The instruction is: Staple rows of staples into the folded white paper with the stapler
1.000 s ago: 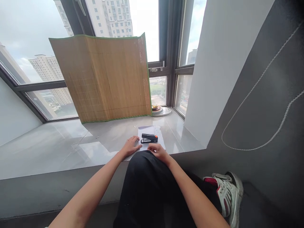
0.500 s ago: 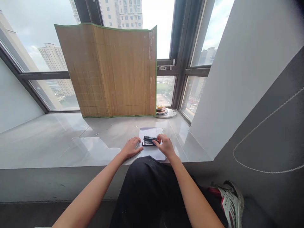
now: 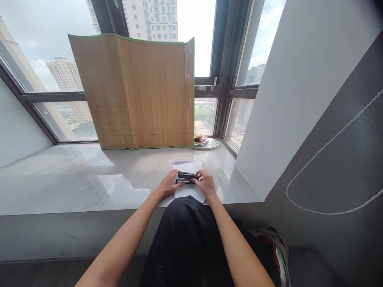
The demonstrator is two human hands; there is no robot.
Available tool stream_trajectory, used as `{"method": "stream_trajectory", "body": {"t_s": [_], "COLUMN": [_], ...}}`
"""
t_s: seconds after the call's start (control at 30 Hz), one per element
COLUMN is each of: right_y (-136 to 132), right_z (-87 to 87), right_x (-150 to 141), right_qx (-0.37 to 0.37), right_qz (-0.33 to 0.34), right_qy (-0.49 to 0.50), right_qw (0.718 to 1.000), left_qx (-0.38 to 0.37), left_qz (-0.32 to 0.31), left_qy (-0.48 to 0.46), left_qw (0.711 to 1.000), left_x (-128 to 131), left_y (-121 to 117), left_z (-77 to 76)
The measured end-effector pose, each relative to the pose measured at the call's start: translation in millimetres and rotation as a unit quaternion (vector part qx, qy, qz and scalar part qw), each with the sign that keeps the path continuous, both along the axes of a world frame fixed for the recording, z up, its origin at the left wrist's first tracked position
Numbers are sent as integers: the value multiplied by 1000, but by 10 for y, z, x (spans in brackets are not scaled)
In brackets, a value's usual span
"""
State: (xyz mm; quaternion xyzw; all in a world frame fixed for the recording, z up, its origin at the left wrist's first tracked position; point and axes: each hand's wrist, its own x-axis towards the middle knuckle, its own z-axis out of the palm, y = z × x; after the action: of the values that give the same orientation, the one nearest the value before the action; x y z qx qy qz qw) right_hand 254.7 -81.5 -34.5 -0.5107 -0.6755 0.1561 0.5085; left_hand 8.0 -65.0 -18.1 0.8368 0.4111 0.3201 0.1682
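Note:
A black stapler (image 3: 186,175) lies crosswise over white sheets of paper (image 3: 189,192) on the sill. My left hand (image 3: 168,183) grips its left end between thumb and fingers. At the other end my right hand (image 3: 205,183) pinches the stapler, the thumb along the near side and the fingers on top. A small red-orange spot shows by the right fingertips. Both hands cover the stapler's ends. Some marks or print show at the paper's upper right part.
A bamboo mat (image 3: 155,95) with green edging leans against the window. Stacked plates (image 3: 206,142) stand in the corner beside it. My knee (image 3: 187,215) is close below the sill's front edge. A white cord (image 3: 299,171) hangs on the right.
My left hand has moved from beside the paper onto the stapler's left end. The right hand keeps its hold. The view has shifted slightly.

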Motion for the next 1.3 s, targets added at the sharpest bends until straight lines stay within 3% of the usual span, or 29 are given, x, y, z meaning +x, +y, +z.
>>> {"method": "stream_trajectory", "body": {"t_s": [0.1, 0.4, 0.5, 0.63, 0.7, 0.8, 0.87, 0.93, 1.0, 1.17, 1.3], "right_y": [-5, 66, 187, 319, 325, 259, 187, 112, 51, 3, 7], "right_z": [-7, 10, 78, 145, 200, 368, 508, 616, 665, 607, 583], "right_x": [10, 38, 53, 36, -5, -126, -235, -336, -400, -390, -366], "right_qx": [-3, 1, 2, -76, -84, -17, 59, 136, 195, 243, 249], "right_qz": [-2, -6, 55, 193, 194, 119, 72, 48, 48, 104, 102], "right_qy": [28, -2, -35, -77, -71, -52, -78, -140, -218, -361, -384], "right_qw": [1000, 1000, 998, 975, 975, 991, 993, 980, 955, 894, 883], "left_qx": [-47, -92, -143, -205, -224, -222, -226, -266, -327, -401, -406], "left_qz": [-34, 18, 22, 34, 34, 57, 53, 35, 15, -31, -41], "left_qy": [-14, -116, -193, -303, -364, -475, -563, -625, -632, -582, -572], "left_qw": [998, 989, 970, 930, 903, 850, 793, 733, 702, 707, 712], "left_x": [24, -46, -91, -123, -128, -111, -75, -23, 23, 56, 67], "left_y": [39, 100, 145, 173, 187, 237, 290, 348, 398, 454, 467], "left_z": [-14, -40, -71, -103, -96, -39, 17, 62, 74, -16, -64]}}
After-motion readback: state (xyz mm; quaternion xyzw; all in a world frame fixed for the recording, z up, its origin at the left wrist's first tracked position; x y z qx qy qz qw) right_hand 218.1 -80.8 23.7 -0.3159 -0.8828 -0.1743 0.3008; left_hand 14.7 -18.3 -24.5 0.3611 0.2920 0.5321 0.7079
